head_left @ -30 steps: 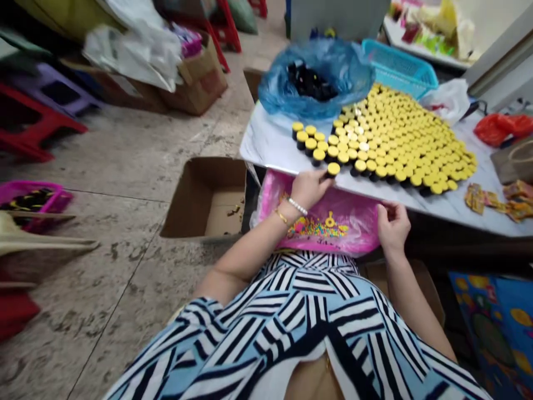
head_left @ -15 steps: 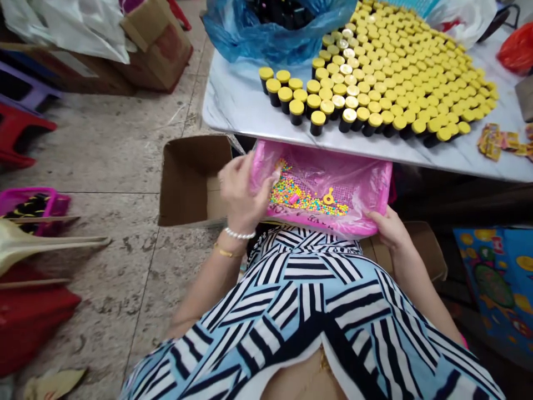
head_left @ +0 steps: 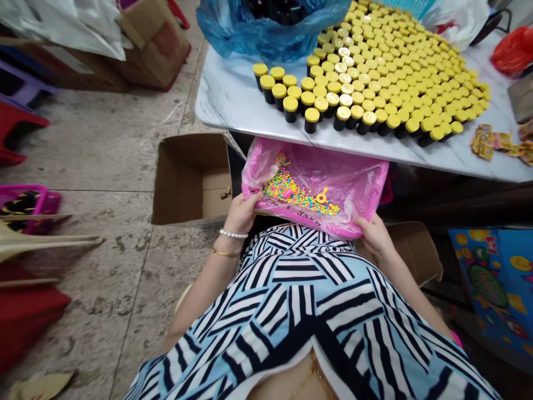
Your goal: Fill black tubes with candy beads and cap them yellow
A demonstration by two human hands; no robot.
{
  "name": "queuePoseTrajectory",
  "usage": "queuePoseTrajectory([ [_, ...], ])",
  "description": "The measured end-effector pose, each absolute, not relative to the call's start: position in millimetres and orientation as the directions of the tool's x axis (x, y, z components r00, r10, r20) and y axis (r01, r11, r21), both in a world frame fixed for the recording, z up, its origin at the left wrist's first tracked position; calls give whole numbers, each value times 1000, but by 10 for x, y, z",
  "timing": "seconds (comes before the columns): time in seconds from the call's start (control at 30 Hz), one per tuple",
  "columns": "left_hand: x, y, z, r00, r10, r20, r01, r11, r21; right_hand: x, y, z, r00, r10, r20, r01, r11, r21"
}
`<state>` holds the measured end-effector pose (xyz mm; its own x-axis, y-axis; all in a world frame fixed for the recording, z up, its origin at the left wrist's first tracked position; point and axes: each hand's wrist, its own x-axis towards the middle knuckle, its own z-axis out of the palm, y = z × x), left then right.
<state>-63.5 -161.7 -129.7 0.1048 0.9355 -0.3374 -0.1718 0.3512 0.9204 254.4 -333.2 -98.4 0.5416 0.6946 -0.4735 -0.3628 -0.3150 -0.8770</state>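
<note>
A pink tray lined with pink plastic rests on my lap under the table's edge. It holds small coloured beads and a little yellow scoop. My left hand grips the tray's near left corner. My right hand grips its near right corner. Above, on the white table, stand several small black bottles with yellow caps packed in a tight cluster.
A blue plastic bag of black bottles sits at the table's far left. An open cardboard box stands on the floor to my left. Coloured stools and a pink basket line the left side. Sachets lie on the table's right.
My left hand left the bottle at the table's edge, dropped to the tray and took hold of its left corner. My right hand shifted down to the right corner.
</note>
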Motion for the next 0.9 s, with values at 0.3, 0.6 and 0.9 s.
queuePoseTrajectory([
  [0.3,-468,-1445,-1476,329,904,-271,-77,312,947,2785,-3163,-1197,599,620,-507,-458,-254,-852],
  [0.6,-15,-1320,-1369,652,741,-160,74,147,986,3829,-3901,-1168,666,484,-567,-480,-304,-823],
  [0.9,-393,-1437,-2024,628,761,-165,710,-472,523,4825,-5582,-1099,788,81,-610,-531,-412,-741],
])
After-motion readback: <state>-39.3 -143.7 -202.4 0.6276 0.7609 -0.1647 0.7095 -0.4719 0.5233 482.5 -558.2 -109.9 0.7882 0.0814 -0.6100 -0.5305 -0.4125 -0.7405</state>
